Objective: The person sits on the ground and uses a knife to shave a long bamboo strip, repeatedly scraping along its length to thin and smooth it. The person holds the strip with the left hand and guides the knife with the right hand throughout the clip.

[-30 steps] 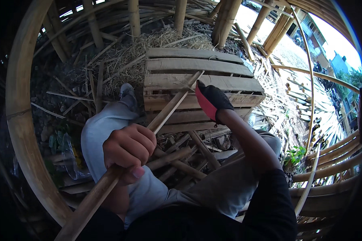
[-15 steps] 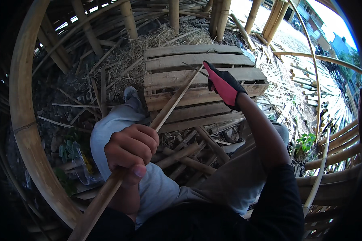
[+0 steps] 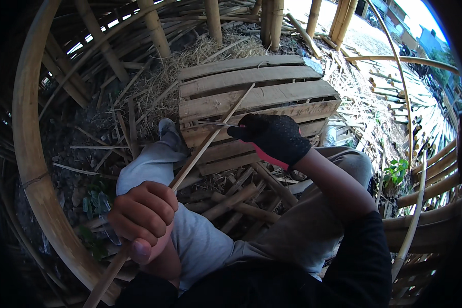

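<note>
My bare left hand is wrapped in a fist round a long, slim bamboo strip. The strip slants from the lower left up over the wooden slatted pallet, its far tip above the boards. In a black and pink glove, my right hand is closed round a knife whose handle the fingers hide. Its thin blade points left and crosses the strip partway along; whether it cuts in cannot be told.
A thick curved bamboo pole rises close on my left. Straw lies behind the pallet, near upright bamboo posts. Bamboo offcuts are strewn between my legs. Many cut poles lie at the right.
My right hand has come nearer along the strip and turned, its black glove back now facing up. My left hand has shifted down and left, still gripping the strip.
</note>
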### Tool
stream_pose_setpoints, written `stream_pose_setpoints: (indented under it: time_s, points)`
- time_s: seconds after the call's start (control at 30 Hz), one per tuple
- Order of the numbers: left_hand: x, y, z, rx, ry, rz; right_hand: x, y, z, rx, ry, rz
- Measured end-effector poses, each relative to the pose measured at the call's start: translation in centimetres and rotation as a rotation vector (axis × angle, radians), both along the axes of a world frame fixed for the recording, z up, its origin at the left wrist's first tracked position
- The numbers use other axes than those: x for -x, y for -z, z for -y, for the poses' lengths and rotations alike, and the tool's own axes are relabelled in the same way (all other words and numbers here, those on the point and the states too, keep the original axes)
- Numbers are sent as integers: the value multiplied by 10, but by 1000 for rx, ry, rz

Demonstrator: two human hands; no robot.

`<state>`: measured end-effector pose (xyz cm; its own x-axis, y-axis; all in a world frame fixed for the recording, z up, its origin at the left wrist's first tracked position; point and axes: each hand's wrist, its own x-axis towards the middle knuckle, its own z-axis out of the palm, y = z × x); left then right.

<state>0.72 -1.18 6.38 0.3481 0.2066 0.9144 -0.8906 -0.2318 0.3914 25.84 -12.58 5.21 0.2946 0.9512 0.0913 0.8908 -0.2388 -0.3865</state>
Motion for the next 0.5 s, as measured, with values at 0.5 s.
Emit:
stream_pose_setpoints:
  time_s: [0.5]
  points:
    - [7, -1, 1, 8, -4, -56, -34, 20, -34, 36, -139, 308]
